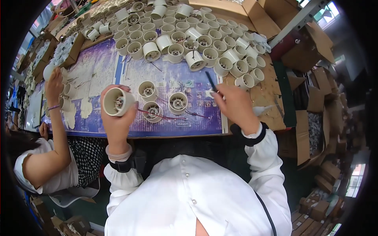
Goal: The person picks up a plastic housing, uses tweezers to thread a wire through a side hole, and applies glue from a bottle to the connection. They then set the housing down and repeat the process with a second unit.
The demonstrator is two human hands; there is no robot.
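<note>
My left hand (116,131) is wrapped round a white cylindrical housing (112,96), its open mouth tilted towards me and metal parts showing inside. In my right hand (238,106) is a slim dark rod-like tool (210,80), pointing away to the upper left; its exact kind cannot be made out. Between the hands, three similar housings stand mouth up on the table: one at the back (147,90), one in front of it (152,111) and one to the right (178,103). Thin red and dark wires (173,118) trail from them.
A purple printed sheet (136,128) covers the worktop. Many more white housings (167,29) crowd the far side. At the left, a co-worker's hand (54,84) holds a white round thing (49,72). Cardboard boxes (315,98) stand at the right, beside a metal post (297,23).
</note>
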